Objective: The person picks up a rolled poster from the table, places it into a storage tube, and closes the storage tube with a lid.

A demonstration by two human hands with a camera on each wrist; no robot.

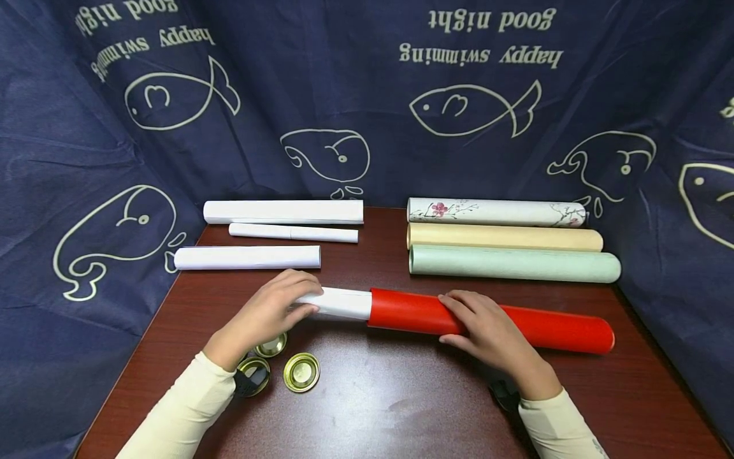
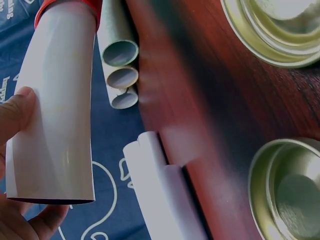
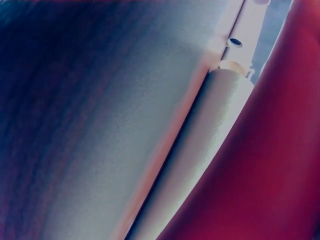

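1. From my place far away, I see the left hand (image 1: 278,306) pinching the white roll (image 1: 346,303): the thumb lies on the near side, and the other fingers go over to the far side.
2. The right hand (image 1: 487,331) grips the red tube (image 1: 413,311) from above, the thumb toward me and the fingers bent over the top. My right wrist view is blurred and shows me the red side, but not the fingers.
3. The white roll and the red tube lie in one line across the middle of the table (image 1: 367,408). One end of the white roll is inside the left mouth of the red tube; how deep it goes, I cannot tell. In my left wrist view, its other end is a hollow, somewhat flattened mouth.
4. Near the left forearm I count three gold lids (image 1: 301,372); two are partly covered by the hand and the dark wrist strap (image 1: 248,384).
5. Behind the left hand lie three white paper rolls (image 1: 248,257), one thinner than the others.
6. Behind the right hand I see, from near to far, a green roll (image 1: 516,263), a cream roll (image 1: 504,238) and a flowered roll (image 1: 497,212), side by side.
7. At the back hangs a blue cloth (image 1: 390,89) with fish drawings.
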